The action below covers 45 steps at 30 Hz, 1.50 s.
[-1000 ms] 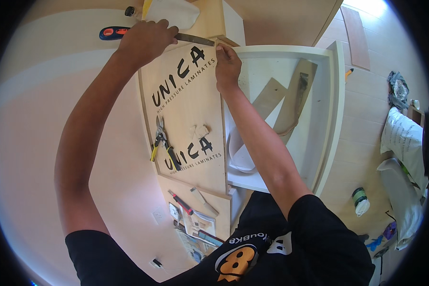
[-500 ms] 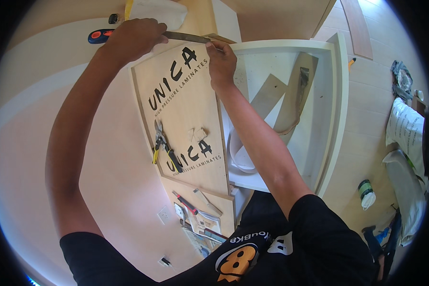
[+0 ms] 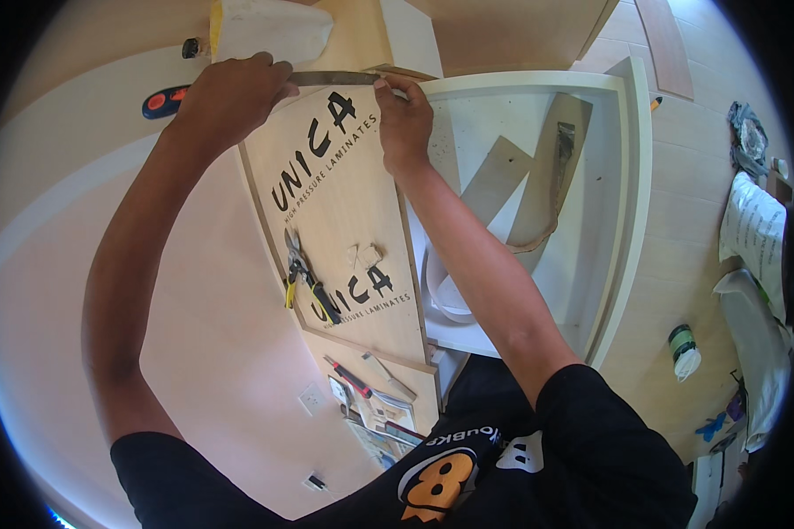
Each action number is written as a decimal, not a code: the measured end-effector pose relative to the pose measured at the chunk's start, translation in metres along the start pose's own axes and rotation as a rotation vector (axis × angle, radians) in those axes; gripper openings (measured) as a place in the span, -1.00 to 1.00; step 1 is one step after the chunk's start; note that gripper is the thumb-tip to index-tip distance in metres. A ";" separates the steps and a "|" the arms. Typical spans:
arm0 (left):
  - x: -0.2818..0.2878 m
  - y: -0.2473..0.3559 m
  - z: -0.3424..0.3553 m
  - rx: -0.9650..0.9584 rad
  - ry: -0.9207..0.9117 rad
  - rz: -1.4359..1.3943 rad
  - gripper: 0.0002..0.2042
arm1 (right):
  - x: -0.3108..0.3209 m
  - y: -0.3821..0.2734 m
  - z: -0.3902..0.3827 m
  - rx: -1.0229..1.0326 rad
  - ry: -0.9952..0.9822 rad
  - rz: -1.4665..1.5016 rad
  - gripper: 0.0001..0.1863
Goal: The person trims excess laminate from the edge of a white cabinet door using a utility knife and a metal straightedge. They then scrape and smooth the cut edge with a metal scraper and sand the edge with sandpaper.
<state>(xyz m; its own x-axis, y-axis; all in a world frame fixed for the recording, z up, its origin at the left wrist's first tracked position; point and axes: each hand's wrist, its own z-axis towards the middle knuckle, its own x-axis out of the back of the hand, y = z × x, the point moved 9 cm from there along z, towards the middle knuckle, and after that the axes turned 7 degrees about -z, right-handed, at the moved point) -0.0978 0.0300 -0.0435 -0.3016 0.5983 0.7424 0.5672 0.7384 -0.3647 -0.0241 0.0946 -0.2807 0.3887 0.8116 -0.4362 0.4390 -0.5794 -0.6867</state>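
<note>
A flat file (image 3: pixel 335 78) with a dark blue and red handle lies across the far end of a wooden cabinet top (image 3: pixel 326 189) printed with black lettering. My left hand (image 3: pixel 236 99) is closed around it where handle and blade meet, the handle end sticking out to the left. At the blade's other end, my right hand (image 3: pixel 404 123) pinches the tip between thumb and fingers, beside the top's far right corner. The blade seems to rest along the far edge; exact contact is hard to tell.
An open white drawer (image 3: pixel 628 212) on the right holds grey-brown strips (image 3: pixel 547 172) and a brush. Tin snips (image 3: pixel 302 275) with yellow-black handles lie on the cabinet top. Nearer me are a red utility knife (image 3: pixel 348 376) and papers. A wall (image 3: pixel 212 309) runs along the left.
Both hands have shifted slightly left with the file. The left hand and handle end have come lower in view, so the blade now lies more level.
</note>
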 end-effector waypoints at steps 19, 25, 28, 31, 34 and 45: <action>-0.143 0.226 -0.025 1.055 0.654 -2.224 -0.78 | 0.006 -0.047 -0.002 0.061 -0.472 -0.464 -0.55; -0.135 0.221 0.005 0.970 1.083 -1.769 -0.88 | 0.013 -0.051 0.009 0.058 -0.521 -0.689 -0.58; -0.157 0.228 0.016 1.032 1.178 -2.001 -0.84 | 0.008 -0.056 0.002 0.212 -0.508 -0.664 -0.59; -0.183 0.242 0.028 1.077 1.249 -2.396 -0.74 | 0.008 -0.058 -0.003 0.363 -0.495 -0.700 -0.59; -0.191 0.241 0.033 1.087 1.086 -2.216 -0.73 | 0.012 -0.051 0.001 0.341 -0.505 -0.698 -0.58; -0.229 0.272 0.066 0.868 1.118 -2.967 -0.74 | 0.002 -0.082 -0.023 0.757 -0.277 -1.301 -0.66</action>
<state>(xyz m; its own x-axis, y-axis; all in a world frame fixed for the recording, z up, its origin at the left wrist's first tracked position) 0.0745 0.1143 -0.3500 0.7576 -0.4124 -0.5059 0.0522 -0.7343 0.6768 -0.0405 0.1423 -0.2113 -0.1235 0.7483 0.6518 -0.1913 0.6265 -0.7556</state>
